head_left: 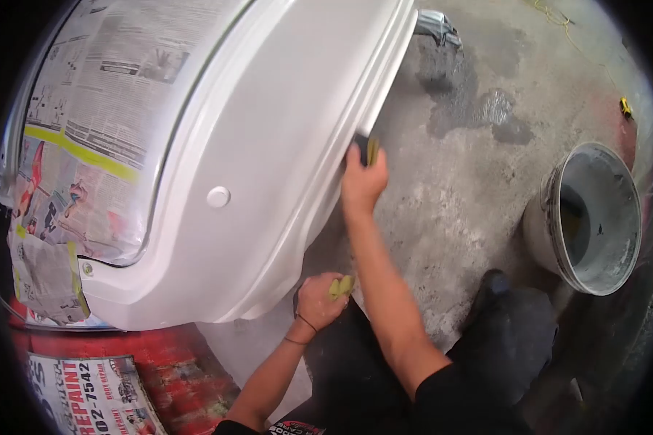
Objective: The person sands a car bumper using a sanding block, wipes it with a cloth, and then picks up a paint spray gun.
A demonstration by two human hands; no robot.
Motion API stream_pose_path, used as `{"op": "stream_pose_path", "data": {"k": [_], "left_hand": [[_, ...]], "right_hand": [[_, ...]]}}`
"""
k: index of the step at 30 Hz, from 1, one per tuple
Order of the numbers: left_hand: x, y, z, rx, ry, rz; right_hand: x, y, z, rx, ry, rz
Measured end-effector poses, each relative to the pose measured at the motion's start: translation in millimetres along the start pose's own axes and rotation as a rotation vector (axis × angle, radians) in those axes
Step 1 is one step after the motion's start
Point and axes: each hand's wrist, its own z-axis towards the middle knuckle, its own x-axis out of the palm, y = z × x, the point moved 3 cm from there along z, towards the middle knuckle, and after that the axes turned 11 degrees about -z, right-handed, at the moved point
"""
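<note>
A white car body panel (268,145) with a round cap on it fills the middle of the view. My right hand (363,183) is closed on a dark pad with a yellowish side (372,151), held against the panel's lower right edge. Whether it is a sanding pad or a sponge I cannot tell. Lower down, near the panel's bottom corner and above my leg, my left hand (319,299) is closed round a crumpled yellow-green cloth (341,287), which may be a soft sponge. Part of that piece sticks out between the fingers.
Newspaper (123,80) with yellow tape (80,154) masks the car's window. A bucket (544,225) with dark liquid stands at right on the wet-patched concrete floor (428,254). A yellow tape measure (625,107) lies beyond it. Printed signs (87,395) lie at lower left.
</note>
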Motion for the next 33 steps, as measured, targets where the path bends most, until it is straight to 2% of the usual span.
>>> {"op": "stream_pose_path", "data": {"k": [2, 3, 6, 9, 12, 13, 16, 21, 24, 25, 28, 32, 33], "left_hand": [[-2.8, 1.4, -7.3, -0.022, 0.009, 0.010], [-5.4, 0.7, -6.5, -0.024, 0.002, 0.011], [-2.1, 7.1, -3.0, -0.047, 0.044, 0.023], [1.0, 3.0, 2.0, -0.023, -0.003, -0.008], [-3.7, -5.1, -1.9, -0.032, 0.006, 0.015], [-4.6, -3.9, -3.1, -0.010, -0.012, 0.009], [-1.0, 3.6, 0.5, -0.062, 0.036, 0.036], [-0.1, 0.1, 0.0, -0.027, 0.006, 0.011], [3.1, 1.7, 3.3, -0.039, 0.040, 0.027], [2.1, 3.9, 5.6, -0.061, 0.063, 0.045], [8.9, 5.1, 12.0, -0.041, 0.040, 0.055], [11.2, 1.1, 12.4, 0.021, 0.031, 0.043], [12.6, 2.5, 11.8, 0.021, 0.041, 0.054]], "right_hand": [[1.0, 13.3, 35.4, 0.022, 0.037, 0.039], [1.8, 10.8, 33.8, -0.019, 0.003, -0.050], [1.3, -8.0, -14.5, -0.150, -0.078, -0.041], [5.5, -13.3, -21.7, -0.117, -0.122, -0.026], [3.0, 4.5, 20.3, 0.076, 0.042, 0.043], [1.3, 5.0, 17.2, 0.034, 0.018, -0.064], [3.7, -6.3, -13.7, -0.096, -0.076, -0.029], [0.3, 11.6, 19.8, 0.041, 0.033, 0.053], [4.0, -1.1, 10.0, -0.057, -0.074, -0.085], [1.6, -3.8, -3.8, 0.008, -0.009, -0.078], [1.7, -2.1, -6.9, -0.027, -0.035, 0.006], [-1.5, 12.7, 28.0, 0.094, 0.054, -0.005], [-0.1, 5.4, 20.1, 0.024, -0.011, -0.038]]}}
